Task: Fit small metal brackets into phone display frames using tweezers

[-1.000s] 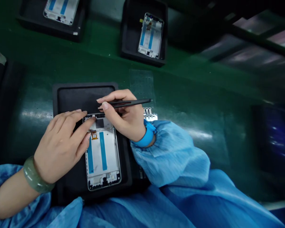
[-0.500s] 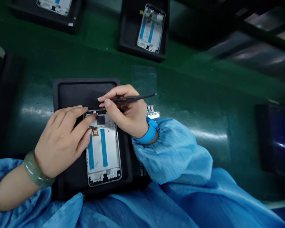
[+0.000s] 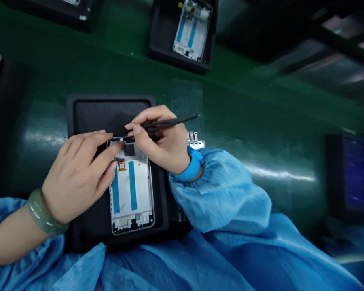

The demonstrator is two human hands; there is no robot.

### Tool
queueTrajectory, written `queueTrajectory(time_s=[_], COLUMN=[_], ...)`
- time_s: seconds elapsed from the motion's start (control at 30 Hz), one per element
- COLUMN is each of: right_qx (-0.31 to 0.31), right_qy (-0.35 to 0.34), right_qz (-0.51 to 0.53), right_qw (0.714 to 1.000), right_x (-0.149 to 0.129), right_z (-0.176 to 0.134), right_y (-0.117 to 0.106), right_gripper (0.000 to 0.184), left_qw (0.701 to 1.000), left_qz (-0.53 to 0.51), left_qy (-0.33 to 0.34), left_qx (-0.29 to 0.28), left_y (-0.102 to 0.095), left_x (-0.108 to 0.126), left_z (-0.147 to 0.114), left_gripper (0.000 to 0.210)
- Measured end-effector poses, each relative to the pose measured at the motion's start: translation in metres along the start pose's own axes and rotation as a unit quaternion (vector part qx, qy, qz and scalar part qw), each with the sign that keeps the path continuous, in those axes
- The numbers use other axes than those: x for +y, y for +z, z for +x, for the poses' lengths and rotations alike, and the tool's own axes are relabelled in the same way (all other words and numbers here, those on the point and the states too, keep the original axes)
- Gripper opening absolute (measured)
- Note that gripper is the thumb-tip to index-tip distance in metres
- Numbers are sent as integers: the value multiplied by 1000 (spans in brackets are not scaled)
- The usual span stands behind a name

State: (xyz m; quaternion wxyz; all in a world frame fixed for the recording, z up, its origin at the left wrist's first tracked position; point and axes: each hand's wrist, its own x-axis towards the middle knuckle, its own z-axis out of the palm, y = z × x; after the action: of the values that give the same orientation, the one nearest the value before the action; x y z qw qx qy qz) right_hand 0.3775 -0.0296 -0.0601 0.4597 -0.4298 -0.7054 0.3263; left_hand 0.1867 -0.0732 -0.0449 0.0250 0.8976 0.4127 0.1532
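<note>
A phone frame (image 3: 143, 182) with two blue adhesive strips lies in a black tray (image 3: 106, 115). My left hand (image 3: 79, 169) holds its upper left edge. The index fingertip presses inside the frame, and the thumb is beside a small orange flex cable (image 3: 121, 165). My right hand (image 3: 164, 141) is closed round black tweezers (image 3: 177, 120) above the frame's top right corner. The tweezers' rear end points to the right. Fingers hide most of their tips, so I cannot tell whether anything is pinched there.
Small metal parts (image 3: 195, 139) and a clear plastic sheet (image 3: 186, 95) lie right of the tray. A second black tray (image 3: 160, 40) with another phone frame (image 3: 194, 32) stands farther back. Another tray (image 3: 48, 12) is at the upper left. A dark box-like object (image 3: 336, 173) sits at the right.
The view has shifted slightly, so the rear trays appear higher. The tweezers' rear end has tilted up a little. Both hands stay at the frame's top edge.
</note>
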Motion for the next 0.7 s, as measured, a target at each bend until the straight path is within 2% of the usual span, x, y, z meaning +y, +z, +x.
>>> queueTrajectory(time_s=[0.13,0.33,0.57,0.7], right_qx=[-16,13,-1,31], right_qy=[-12,-26,-62,-85], right_qz=[-1,-41,-38,-40], right_qw=[1000,999,997,995], right_x=[-4,-5,1,2], right_z=[0,-2,-1,0], right_y=[0,0,2,-1], right_gripper=[6,5,5,6], left_qw=[1000,1000,1000,1000], left_qz=[1,2,1,2], left_qy=[0,-2,-5,-5], left_qx=[-2,-4,-4,-3], left_y=[0,0,1,1], left_x=[0,0,0,0], left_z=[0,-1,-1,-1], left_gripper=[35,35,35,33])
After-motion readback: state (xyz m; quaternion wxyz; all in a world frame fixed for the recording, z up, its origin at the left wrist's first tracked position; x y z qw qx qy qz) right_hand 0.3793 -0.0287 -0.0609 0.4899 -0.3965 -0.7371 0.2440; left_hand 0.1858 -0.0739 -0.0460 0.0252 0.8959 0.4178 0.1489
